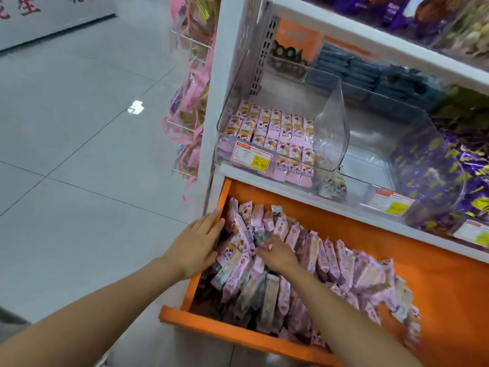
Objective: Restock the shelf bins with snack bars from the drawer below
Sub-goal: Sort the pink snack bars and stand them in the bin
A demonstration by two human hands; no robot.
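An orange drawer (232, 331) stands pulled out below the shelf, packed with pink-wrapped snack bars (330, 263). My left hand (194, 243) lies with straight fingers over the drawer's left wall, pressing against the bars at that side. My right hand (279, 254) reaches into the pile near the back left, its fingers curled down around a few bars. Above the drawer, a clear shelf bin (332, 120) holds rows of the same pink bars (275, 127), filling only its lower front part.
Right of that bin sits another clear bin (370, 160) with almost nothing in it, then a bin of purple-wrapped sweets (460, 165). Yellow price tags (252, 156) hang on the bin fronts. A wire rack with pink-ribboned packets (189, 107) stands left of the shelf, beside grey tiled floor (79, 144).
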